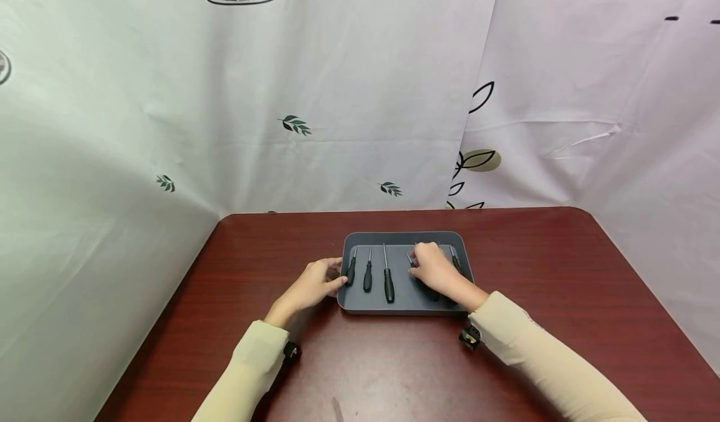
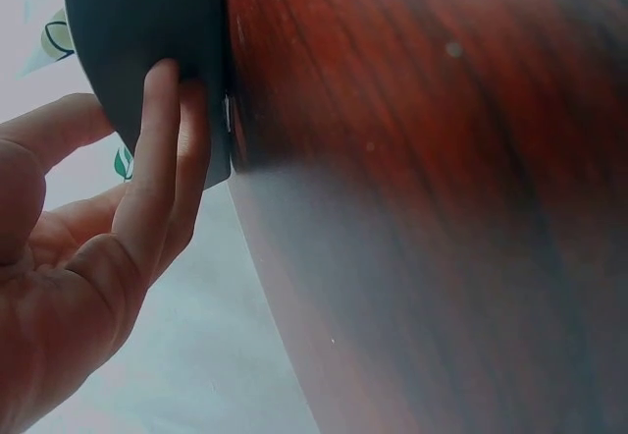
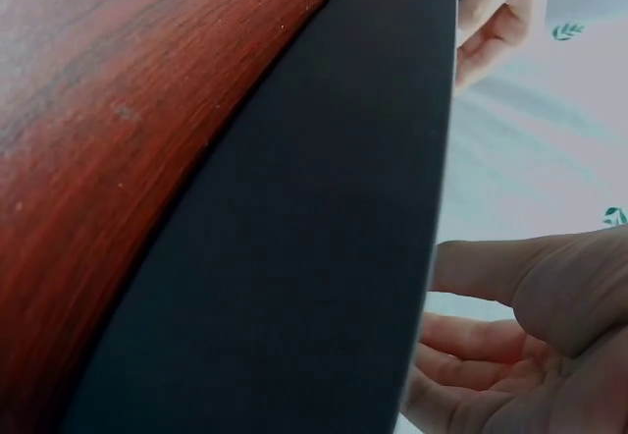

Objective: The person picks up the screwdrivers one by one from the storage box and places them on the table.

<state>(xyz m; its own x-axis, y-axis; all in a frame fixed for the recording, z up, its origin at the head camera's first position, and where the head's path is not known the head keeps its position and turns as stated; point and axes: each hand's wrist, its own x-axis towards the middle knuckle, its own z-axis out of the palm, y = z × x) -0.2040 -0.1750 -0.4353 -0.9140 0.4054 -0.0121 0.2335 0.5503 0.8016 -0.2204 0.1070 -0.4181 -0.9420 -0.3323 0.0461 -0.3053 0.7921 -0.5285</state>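
A dark grey rectangular tray (image 1: 405, 307) lies on the table, with several black-handled screwdrivers in it, shafts pointing away from me. At the tray's left side, my left hand (image 1: 311, 283) holds the rim, thumb on top and fingers (image 2: 160, 149) against the outer wall. My right hand (image 1: 437, 271) reaches over the tray's right half, its thumb and fingers pinching at a screwdriver (image 1: 432, 295) that lies slanted beneath. The tray wall hides the right fingertips in the right wrist view. Left of that hand lie a larger screwdriver (image 1: 389, 284) and two smaller ones, the middle screwdriver (image 1: 368, 277) and leftmost screwdriver (image 1: 351, 271).
Another screwdriver (image 1: 455, 261) lies near the tray's right wall, partly behind my right hand. The reddish-brown wooden table (image 1: 270, 241) extends around the tray. White cloth (image 1: 360, 84) with leaf prints hangs behind and beside the table.
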